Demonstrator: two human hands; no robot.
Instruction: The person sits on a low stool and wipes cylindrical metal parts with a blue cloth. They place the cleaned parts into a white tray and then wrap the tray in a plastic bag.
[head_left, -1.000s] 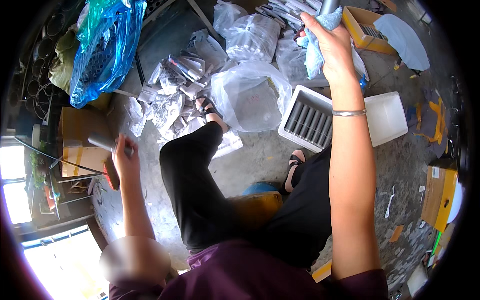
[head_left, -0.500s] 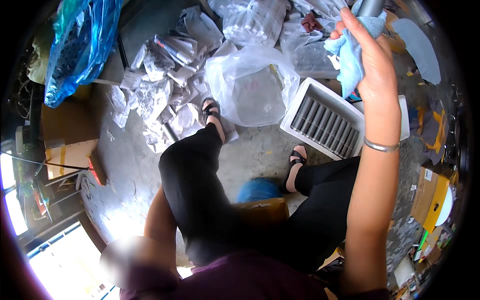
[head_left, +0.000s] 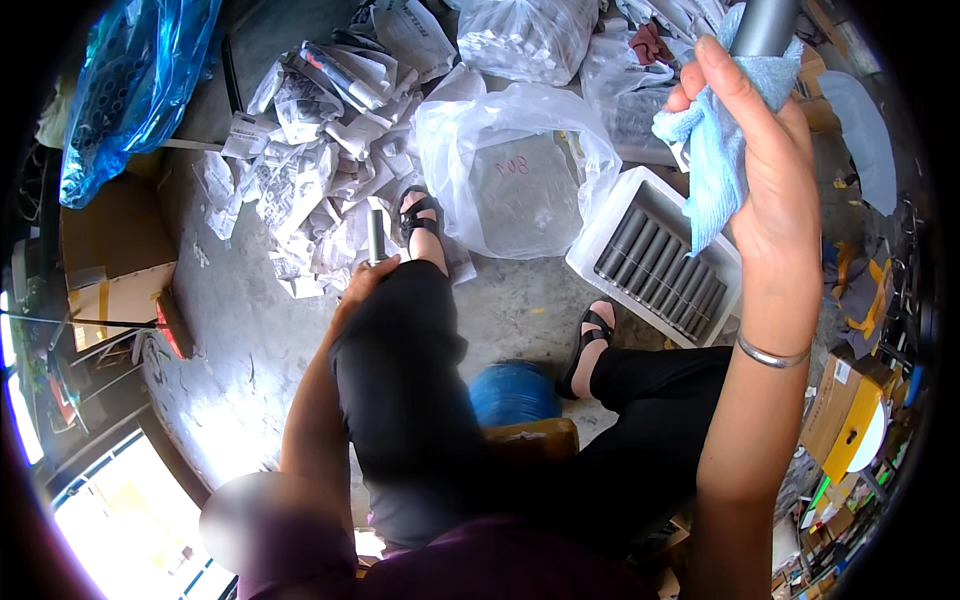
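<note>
At the upper right, my right hand point(head_left: 765, 150) is raised and closed round a light blue cloth point(head_left: 722, 170). The cloth wraps a thick grey metal tube point(head_left: 766, 28), whose top end sticks out above my fingers. Beside my left knee, my left hand point(head_left: 366, 284) grips the lower end of a short grey metal tube point(head_left: 376, 236) that stands upright; my leg partly hides this hand. Below my right hand, a white bin point(head_left: 648, 273) on the floor holds a row of several similar grey tubes point(head_left: 660, 262).
Crumpled newspaper point(head_left: 300, 200) lies heaped at the left of my feet. An open clear plastic bag point(head_left: 455, 190) stands between the heap and the bin. Blue plastic wrap point(head_left: 135, 95) and a cardboard box point(head_left: 115, 240) are at the left. A filled plastic bag point(head_left: 530, 40) lies farther back.
My left hand has come out from behind my left leg and now holds a short tube upright. My right hand, with the cloth and tube, has shifted slightly right and down in view.
</note>
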